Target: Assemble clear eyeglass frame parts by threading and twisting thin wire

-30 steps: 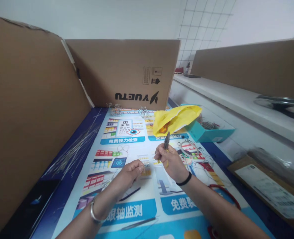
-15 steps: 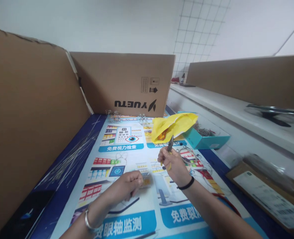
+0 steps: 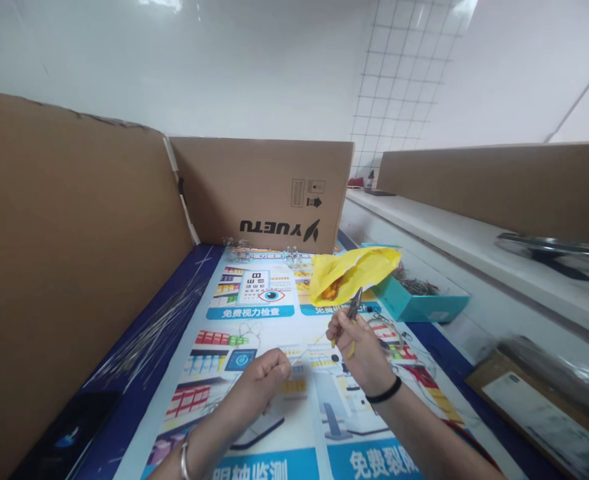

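My right hand [image 3: 359,350] is wrapped round a pair of pliers [image 3: 356,303] with yellow handles, the dark jaws pointing up and away. Thumb and fingers of my left hand [image 3: 268,375] are pressed together on a thin wire [image 3: 304,353], which runs faintly toward my right hand. Whether the wire's far end is held there is too fine to tell. Both hands are above a printed sheet [image 3: 274,337]. Just beyond the pliers lies a yellow bag [image 3: 362,270] with something orange showing at its mouth.
Long thin wires [image 3: 147,320] lie along the blue left edge, near a dark phone-like object [image 3: 64,433]. A teal box [image 3: 422,307] of wire pieces stands right of the bag. Cardboard panels [image 3: 259,187] enclose the back and left. A labelled package [image 3: 534,407] is at right.
The camera view has shifted, so the scene sits lower in the picture. A thin wire now shows between my hands, where the left hand's surroundings were blurred. The pliers stay in my right hand.
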`<state>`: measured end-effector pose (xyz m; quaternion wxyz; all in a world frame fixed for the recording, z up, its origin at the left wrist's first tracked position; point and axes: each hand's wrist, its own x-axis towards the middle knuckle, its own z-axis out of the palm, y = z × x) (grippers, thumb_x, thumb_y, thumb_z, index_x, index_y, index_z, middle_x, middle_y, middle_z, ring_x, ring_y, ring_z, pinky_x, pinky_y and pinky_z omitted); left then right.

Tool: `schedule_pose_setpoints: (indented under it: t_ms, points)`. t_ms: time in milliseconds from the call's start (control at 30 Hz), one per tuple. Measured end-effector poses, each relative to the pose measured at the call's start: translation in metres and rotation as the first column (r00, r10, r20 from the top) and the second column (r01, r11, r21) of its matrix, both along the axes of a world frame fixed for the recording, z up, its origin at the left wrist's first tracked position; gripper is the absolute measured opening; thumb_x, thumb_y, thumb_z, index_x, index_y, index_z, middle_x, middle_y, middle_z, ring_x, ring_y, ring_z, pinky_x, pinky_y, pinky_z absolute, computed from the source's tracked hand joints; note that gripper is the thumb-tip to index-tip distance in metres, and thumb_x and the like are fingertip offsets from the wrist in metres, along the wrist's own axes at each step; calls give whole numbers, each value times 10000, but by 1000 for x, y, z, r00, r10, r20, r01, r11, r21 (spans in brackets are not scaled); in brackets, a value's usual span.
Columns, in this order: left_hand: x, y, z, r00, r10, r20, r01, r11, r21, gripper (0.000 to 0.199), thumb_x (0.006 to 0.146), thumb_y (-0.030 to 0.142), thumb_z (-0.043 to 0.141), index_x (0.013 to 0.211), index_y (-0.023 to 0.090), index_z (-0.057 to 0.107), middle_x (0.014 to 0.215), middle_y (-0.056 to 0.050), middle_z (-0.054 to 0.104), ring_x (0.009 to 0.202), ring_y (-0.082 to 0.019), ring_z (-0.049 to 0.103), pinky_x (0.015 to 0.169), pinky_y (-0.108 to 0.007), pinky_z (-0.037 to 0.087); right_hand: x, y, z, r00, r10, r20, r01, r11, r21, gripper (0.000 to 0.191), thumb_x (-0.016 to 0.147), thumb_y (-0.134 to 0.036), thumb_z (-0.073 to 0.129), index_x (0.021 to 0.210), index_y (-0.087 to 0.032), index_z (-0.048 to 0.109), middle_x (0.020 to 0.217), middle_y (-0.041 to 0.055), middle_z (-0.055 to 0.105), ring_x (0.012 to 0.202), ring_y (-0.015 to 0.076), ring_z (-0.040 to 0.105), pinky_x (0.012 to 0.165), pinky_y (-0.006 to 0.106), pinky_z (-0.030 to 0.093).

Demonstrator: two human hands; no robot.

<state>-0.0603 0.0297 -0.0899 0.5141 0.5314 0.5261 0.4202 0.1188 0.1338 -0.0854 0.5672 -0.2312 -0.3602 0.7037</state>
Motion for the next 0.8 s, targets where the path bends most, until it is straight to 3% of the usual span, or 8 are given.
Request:
schedule_pose_setpoints:
  t_ms: [300, 600, 700, 800]
  points:
    - [5, -2, -3, 999, 26, -20, -25, 999, 26, 226, 826, 377, 437, 685, 201, 439, 449, 96, 337, 351, -68, 295, 351, -174, 226, 3, 1, 5, 999, -15, -30, 15, 1000, -3, 191, 694, -234, 706, 768, -204, 533, 703, -38, 508, 623, 97, 474, 571, 237, 411]
    - [5, -3, 5, 998, 7, -62, -4, 999, 50, 183, 791, 299, 484, 645, 190, 478, 454, 79, 380, 402, -75, 325, 412, -188, 257, 9, 11, 1, 997, -70, -23, 70, 997, 15, 216, 662, -222, 727, 750, -215, 530, 699, -46, 518, 601, 94, 484, 550, 234, 435]
    - [0, 0, 2, 997, 69, -44, -66, 996, 58, 177, 792, 300, 468, 651, 193, 471, 430, 87, 366, 374, -71, 308, 390, -183, 239, 15, 19, 1, 992, -122, -36, 121, 992, -18, 247, 629, -214, 749, 743, -211, 530, 694, -47, 533, 595, 93, 495, 541, 234, 446]
    - [-3, 5, -1, 970, 231, 73, -236, 969, 70, 171, 810, 325, 431, 699, 198, 461, 394, 108, 326, 335, -69, 275, 370, -181, 224, 17, 22, 0, 983, -181, -40, 176, 978, -111, 264, 606, -206, 763, 735, -208, 532, 676, -45, 544, 595, 94, 508, 539, 232, 455]
